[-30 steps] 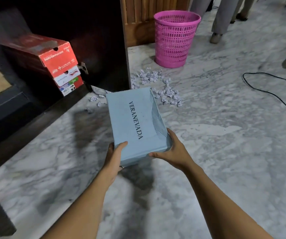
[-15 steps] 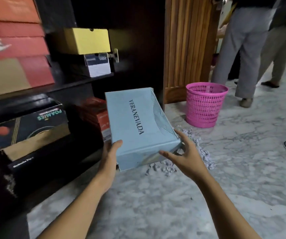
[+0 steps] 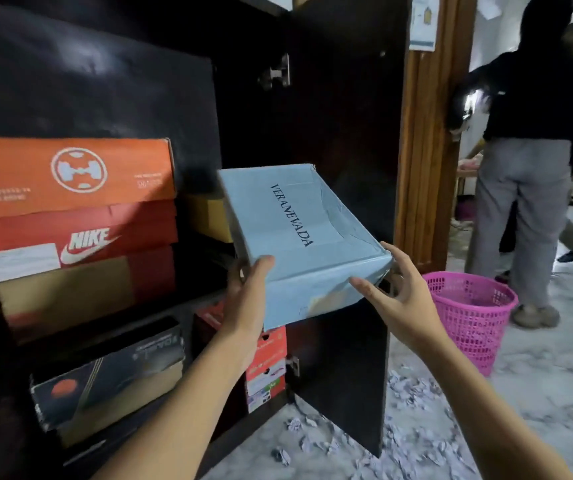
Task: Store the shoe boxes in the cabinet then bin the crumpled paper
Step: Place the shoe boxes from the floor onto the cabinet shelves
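Note:
A pale blue shoe box (image 3: 295,233) printed VERANEVADA is held up in front of the dark cabinet (image 3: 312,116), at the level of its upper shelf. My left hand (image 3: 247,296) grips the box's near left corner, thumb on top. My right hand (image 3: 396,296) holds its near right corner with spread, curved fingers. Crumpled paper (image 3: 413,393) lies scattered on the marble floor by the cabinet's open door. A pink mesh bin (image 3: 472,313) stands on the floor to the right.
Orange and red shoe boxes (image 3: 70,202) are stacked on the upper shelf at left, a yellowish box (image 3: 209,216) behind the blue one. A black box (image 3: 108,372) and a red box (image 3: 266,358) sit lower. A person (image 3: 527,168) stands beyond the bin.
Both hands have raised the blue box from near the floor up to the upper shelf level, and my view has lifted toward the cabinet.

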Motion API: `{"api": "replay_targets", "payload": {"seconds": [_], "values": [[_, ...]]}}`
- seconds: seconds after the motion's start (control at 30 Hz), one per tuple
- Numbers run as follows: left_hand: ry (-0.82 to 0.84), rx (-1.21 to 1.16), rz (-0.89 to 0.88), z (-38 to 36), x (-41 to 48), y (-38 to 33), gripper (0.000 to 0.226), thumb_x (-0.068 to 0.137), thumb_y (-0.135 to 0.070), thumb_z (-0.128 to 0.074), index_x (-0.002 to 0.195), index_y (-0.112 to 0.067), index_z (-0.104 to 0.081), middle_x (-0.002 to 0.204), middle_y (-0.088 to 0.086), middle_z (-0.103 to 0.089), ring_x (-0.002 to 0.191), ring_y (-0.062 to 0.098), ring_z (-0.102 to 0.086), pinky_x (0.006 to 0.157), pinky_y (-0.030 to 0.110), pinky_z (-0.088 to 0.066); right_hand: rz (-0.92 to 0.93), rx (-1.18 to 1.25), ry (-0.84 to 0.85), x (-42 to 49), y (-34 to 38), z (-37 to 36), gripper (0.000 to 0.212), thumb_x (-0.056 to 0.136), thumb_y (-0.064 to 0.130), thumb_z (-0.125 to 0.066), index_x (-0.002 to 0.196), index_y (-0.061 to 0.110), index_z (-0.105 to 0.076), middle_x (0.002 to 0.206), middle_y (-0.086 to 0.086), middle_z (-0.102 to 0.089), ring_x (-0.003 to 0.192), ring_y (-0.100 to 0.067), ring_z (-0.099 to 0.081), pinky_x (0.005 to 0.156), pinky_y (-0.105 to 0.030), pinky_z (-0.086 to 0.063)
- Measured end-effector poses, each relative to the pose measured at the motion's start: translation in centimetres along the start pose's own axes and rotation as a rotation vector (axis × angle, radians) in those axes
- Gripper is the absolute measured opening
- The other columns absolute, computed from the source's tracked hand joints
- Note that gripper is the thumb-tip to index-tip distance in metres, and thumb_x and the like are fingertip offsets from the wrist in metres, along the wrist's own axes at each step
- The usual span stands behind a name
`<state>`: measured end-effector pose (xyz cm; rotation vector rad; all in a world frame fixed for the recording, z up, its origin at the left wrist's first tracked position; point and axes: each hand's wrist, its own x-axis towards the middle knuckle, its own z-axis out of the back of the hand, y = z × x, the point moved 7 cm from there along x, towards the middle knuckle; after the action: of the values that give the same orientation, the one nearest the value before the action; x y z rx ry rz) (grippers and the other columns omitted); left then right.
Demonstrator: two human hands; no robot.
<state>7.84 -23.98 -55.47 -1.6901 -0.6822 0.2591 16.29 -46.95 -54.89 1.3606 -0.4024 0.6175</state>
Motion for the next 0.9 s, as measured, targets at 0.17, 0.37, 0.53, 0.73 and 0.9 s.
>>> {"api": "replay_targets", "payload": {"seconds": [0.17, 0.37, 0.53, 0.73, 0.9], "values": [[-0.031, 0.016, 0.021, -0.3, 3.5, -7.3, 0.06, 0.062, -0.053, -0.062, 0.118, -0.033, -0.056, 0.109, 0.002, -0.068, 0.096, 0.023, -0.066, 0.072, 0.036, -0.052, 0.014, -0.124, -0.062, 5.9, 5.0, -1.4, 0.082, 0.076, 0.053, -0.075, 0.145, 0.028, -0.039, 0.133, 0.006, -0.043, 0.124, -0.008, -0.046, 0.106, -0.04, -0.047], [-0.086, 0.01, 0.048, -1.3, 9.2, -11.1, 0.058, 0.065, -0.051, -0.062, 0.116, -0.023, -0.06, 0.105, 0.007, -0.07, 0.092, 0.029, -0.068, 0.069, 0.034, -0.051, 0.05, -0.155, -0.114, 12.3, 6.6, -3.1, 0.077, 0.084, 0.036, -0.076, 0.148, 0.024, -0.034, 0.137, -0.002, -0.047, 0.121, -0.017, -0.052, 0.1, -0.041, -0.052], [-0.099, -0.016, 0.174, -2.2, 14.9, -11.1, 0.064, 0.066, -0.055, -0.063, 0.12, -0.022, -0.059, 0.103, 0.008, -0.071, 0.087, 0.029, -0.07, 0.066, 0.035, -0.054, 0.104, -0.169, -0.088, 17.8, 4.9, -5.8, 0.074, 0.086, 0.034, -0.075, 0.147, 0.025, -0.035, 0.14, 0.003, -0.042, 0.12, -0.007, -0.045, 0.1, -0.031, -0.049], [-0.174, 0.027, 0.241, -2.2, 22.2, -10.1, 0.094, 0.043, -0.064, -0.064, 0.125, -0.019, -0.055, 0.108, 0.011, -0.068, 0.09, 0.031, -0.068, 0.081, 0.046, -0.055, 0.122, -0.187, 0.016, 23.3, 1.6, -11.2, 0.057, 0.092, 0.038, -0.067, 0.143, 0.03, -0.044, 0.128, 0.01, -0.031, 0.104, 0.001, -0.046, 0.092, -0.021, -0.047], [-0.232, 0.076, 0.297, -1.4, 25.3, -9.8, 0.066, 0.071, -0.066, -0.061, 0.112, -0.015, -0.058, 0.097, 0.013, -0.066, 0.084, 0.026, -0.063, 0.085, 0.044, -0.052, 0.132, -0.126, 0.131, 25.6, -0.3, -17.0, 0.057, 0.092, 0.05, -0.061, 0.143, 0.031, -0.043, 0.131, 0.009, -0.033, 0.114, -0.003, -0.045, 0.096, -0.024, -0.044]]}}
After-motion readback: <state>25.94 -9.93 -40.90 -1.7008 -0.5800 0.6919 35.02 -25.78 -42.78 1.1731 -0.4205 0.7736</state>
